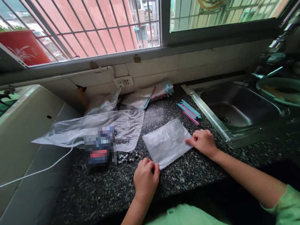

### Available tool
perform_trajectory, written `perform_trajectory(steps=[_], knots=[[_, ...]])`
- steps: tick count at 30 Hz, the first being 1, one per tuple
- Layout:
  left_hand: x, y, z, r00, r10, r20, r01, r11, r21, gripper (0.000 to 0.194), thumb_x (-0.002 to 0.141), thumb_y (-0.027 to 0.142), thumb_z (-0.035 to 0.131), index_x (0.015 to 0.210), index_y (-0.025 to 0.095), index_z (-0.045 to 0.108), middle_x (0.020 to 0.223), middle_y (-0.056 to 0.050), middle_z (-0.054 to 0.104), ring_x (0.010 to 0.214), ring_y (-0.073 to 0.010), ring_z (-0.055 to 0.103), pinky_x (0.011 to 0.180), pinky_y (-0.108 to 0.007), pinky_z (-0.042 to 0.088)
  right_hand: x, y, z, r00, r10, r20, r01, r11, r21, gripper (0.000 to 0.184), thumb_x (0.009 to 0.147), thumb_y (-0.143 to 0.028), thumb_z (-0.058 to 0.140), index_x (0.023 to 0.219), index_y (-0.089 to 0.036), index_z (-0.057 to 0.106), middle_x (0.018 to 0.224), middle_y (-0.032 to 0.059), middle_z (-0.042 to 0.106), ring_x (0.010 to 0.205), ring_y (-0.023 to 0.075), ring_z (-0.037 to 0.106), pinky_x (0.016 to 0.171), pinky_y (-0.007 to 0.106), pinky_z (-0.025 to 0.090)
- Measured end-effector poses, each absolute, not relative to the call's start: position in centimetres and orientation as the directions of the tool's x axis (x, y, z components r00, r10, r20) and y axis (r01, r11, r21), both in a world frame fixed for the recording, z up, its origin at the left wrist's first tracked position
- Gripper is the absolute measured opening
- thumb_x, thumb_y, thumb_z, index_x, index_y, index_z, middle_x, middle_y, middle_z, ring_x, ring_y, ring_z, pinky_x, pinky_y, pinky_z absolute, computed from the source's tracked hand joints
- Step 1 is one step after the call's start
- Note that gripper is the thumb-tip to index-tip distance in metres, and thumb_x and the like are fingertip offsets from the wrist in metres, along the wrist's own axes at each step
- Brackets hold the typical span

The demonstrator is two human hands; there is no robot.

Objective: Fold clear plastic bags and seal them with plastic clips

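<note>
Clear bag: the plastic bag (167,142) lies flat and slightly creased on the speckled dark counter (107,196), between the two hands, its surface catching the window light.
Left hand: the left hand (146,177) is at the bag's near left corner, fingers curled in and thumb close to them, a narrow shape (whether it pinches the film or only presses it, I cannot tell).
Right hand: the right hand (204,142) rests at the bag's right end, thumb stretched onto the plastic, the other fingers bent; I cannot tell if it grips the edge.
Loose strips: a small group of blue and pink strips (189,112) lies beyond the right hand, near the sink (233,101).
Packed strips: more, in the same colours, show in a clear packet (158,90) by the tiled wall.
Left of the bag: a large clear plastic sheet (126,125) spreads out behind a pixelated object (100,146), with shiny metal pieces (127,158) just beside it.
White cord: a cable (47,169) runs in from the left towards that object.
Wall: a socket (123,82) sits below the barred window (92,26).
</note>
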State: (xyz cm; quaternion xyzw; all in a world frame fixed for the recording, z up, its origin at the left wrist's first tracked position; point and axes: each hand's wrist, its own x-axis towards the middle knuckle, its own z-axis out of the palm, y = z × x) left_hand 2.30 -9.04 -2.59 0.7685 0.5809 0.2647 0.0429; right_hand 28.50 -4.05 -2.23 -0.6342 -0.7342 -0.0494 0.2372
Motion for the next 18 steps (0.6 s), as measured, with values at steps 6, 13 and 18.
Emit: perform_trajectory(steps=[6,13,18], knots=[[1.6,-8.6,-0.3,0.314,0.763,0.566,0.820,-0.518,0.244,0.009,0.081,0.022,0.049,0.084,0.018,0.056,0.096,-0.010,0.057,0.096,-0.0224,0.050,0.083,-0.038,0.045,27.8,-4.8,-1.2,-0.222,0.758,0.614,0.904,0.396,-0.162,0.021,0.082,-0.037,0.054,0.073,-0.018,0.059,0.071,0.0049,0.061,0.073,0.0177,0.050,0.070,0.031,0.035],[1.0,-4.2,-0.4,0.615,0.730,0.299,0.725,-0.672,0.150,0.028,0.078,0.028,0.054,0.103,0.018,0.058,0.112,-0.011,0.057,0.106,-0.0235,0.050,0.090,-0.039,0.044,27.3,-5.1,-1.4,-0.465,0.733,0.497,0.825,0.562,-0.057,0.016,0.082,-0.025,0.052,0.090,-0.019,0.065,0.077,0.0049,0.062,0.076,0.0181,0.048,0.072,0.033,0.035],[-0.1,-4.5,-1.9,0.594,0.750,0.292,0.729,-0.655,0.199,0.035,0.081,0.034,0.050,0.109,0.015,0.056,0.116,-0.013,0.056,0.108,-0.0243,0.050,0.091,-0.040,0.044,28.6,-5.2,-1.0,-0.513,0.710,0.482,0.803,0.595,-0.022,0.016,0.083,-0.027,0.052,0.086,-0.019,0.065,0.075,0.0045,0.061,0.075,0.0173,0.048,0.073,0.032,0.035]])
